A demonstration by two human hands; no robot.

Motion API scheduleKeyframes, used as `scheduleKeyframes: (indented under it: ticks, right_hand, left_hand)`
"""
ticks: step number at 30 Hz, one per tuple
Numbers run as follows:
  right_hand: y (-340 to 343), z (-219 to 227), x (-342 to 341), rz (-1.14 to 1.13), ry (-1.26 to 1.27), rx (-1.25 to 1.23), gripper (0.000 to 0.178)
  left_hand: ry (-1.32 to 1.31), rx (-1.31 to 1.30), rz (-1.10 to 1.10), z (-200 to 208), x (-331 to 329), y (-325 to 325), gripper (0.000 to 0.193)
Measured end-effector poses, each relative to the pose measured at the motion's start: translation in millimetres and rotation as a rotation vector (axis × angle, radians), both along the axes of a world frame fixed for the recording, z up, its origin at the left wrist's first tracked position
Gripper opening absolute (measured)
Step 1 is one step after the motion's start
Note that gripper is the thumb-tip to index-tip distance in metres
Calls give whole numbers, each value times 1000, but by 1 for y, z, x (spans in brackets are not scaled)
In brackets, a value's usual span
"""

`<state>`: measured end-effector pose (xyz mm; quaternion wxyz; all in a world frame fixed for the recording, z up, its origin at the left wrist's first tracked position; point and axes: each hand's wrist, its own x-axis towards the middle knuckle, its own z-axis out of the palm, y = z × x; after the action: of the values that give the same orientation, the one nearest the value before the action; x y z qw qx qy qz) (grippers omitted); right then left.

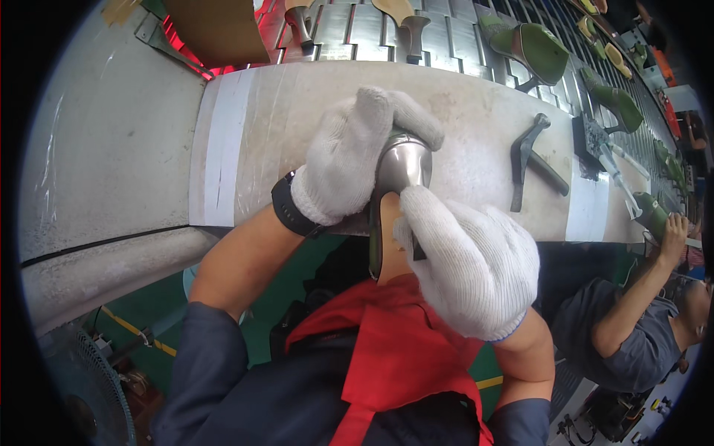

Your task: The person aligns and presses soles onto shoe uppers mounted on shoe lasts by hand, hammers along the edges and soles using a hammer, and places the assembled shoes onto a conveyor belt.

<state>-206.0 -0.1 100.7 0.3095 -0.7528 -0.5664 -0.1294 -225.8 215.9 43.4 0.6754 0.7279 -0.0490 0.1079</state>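
Both of my hands wear white knit gloves. My left hand [349, 152] wraps over the toe end of a grey, shiny shoe upper on its last [401, 167], held at the near edge of the pale workbench [461, 104]. My right hand [468, 260] grips the shoe lower down, near the tan insole side [387, 238], with a dark tool partly hidden in the fingers. A black watch [288, 207] sits on my left wrist. The shoe's heel end points toward my red apron [401, 342].
A black pincer tool [529, 157] lies on the bench to the right. Green shoes on lasts [532, 46] ride a slatted conveyor behind. A co-worker in a grey shirt [617, 334] works at right. A fan [89, 386] stands at lower left.
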Motion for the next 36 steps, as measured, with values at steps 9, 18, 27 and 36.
scheduleKeyframes:
  ticks: [9,18,27,36]
  right_hand:
    - [27,-11,48,-74,-62,104,36]
    - [15,-20,51,-426,803,-232,21]
    - [23,3,60,-235,995,-222,41]
    - [26,2,64,-296,942,-343,49]
  left_hand:
    - [57,-150,-78,1,42,18,36]
    - [-55,-152,-83,-13,48,19,37]
    - [-14,-253,-55,-21,57,7,36]
    - [-22,-233,33,-23,61,-2,32]
